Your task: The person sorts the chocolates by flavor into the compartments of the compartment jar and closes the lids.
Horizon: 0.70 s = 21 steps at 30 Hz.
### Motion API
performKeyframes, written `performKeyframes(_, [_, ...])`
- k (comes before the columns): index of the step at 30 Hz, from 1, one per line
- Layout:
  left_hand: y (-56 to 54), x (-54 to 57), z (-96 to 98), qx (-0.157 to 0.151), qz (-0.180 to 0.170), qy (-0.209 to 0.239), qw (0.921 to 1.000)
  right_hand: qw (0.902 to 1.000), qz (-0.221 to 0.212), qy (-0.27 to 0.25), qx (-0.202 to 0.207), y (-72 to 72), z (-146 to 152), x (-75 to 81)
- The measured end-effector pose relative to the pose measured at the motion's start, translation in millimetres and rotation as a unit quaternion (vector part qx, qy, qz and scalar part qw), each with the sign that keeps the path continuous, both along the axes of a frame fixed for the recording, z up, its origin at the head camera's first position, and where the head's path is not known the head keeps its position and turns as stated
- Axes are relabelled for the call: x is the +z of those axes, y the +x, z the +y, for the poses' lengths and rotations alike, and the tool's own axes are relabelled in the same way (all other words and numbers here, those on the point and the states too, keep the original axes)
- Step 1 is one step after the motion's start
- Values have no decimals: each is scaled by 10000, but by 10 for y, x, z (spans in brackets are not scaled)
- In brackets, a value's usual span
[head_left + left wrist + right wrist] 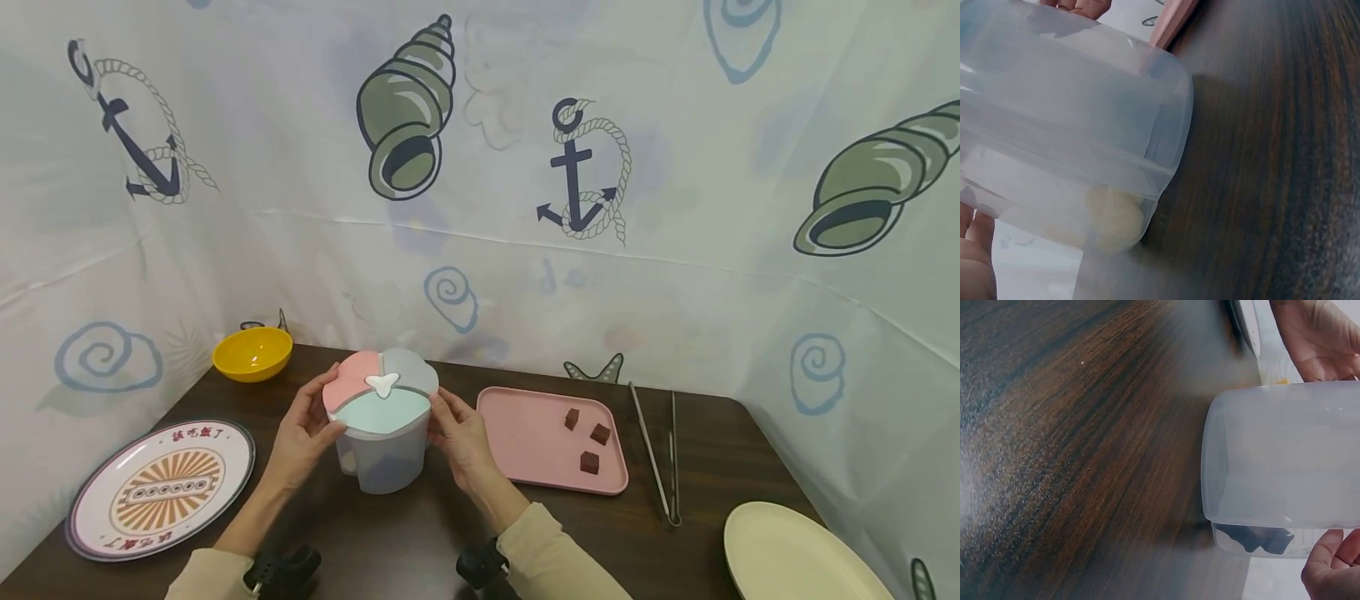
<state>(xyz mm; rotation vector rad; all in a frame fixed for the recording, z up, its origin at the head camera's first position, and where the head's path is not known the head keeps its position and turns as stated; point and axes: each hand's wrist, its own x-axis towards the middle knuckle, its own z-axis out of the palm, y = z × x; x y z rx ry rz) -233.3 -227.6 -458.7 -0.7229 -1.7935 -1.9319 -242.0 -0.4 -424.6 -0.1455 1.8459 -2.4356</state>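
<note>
A translucent storage container (390, 462) has a three-part lid (384, 412) in pink, grey and mint, with a white piece at its centre. On its left side, my left hand (300, 427) grips it near the lid's edge. My right hand (467, 443) holds the opposite side, fingers close under the rim. Through the wall in the left wrist view shows a pale, rounded thing (1113, 219) inside one compartment. Dark pieces (1257, 539) lie in another compartment, seen in the right wrist view. The container's base is at the tabletop.
Right of the container lies a pink tray (525, 454) bearing three brown cubes (589, 462). Metal tongs (667, 467) are beside it. A cream plate (798, 554) is at front right, a patterned white plate (165, 492) at left, and a yellow bowl (252, 354) behind.
</note>
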Motion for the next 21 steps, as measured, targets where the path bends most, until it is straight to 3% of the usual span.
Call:
performKeyframes(5, [10,32,31,159,-30,51,9999,9998,-63,-199,35,-12,-1,-15])
performKeyframes(9, [5,107,94,610,-156,177,9979,9992,-67,-394,88,-16,-2,-18])
performKeyframes(15, [9,235,189,1558,-1036,359,9817,9985,-67,-534,115,-6,-16,-13])
performKeyframes(18, [21,275,214,1752,-1385,359,9741,9986,-63,-505,121,-1,-16,-7])
performKeyframes(21, [27,311,244,1748,-1538,544,9710,9986,-69,-501,134,0,-11,-1])
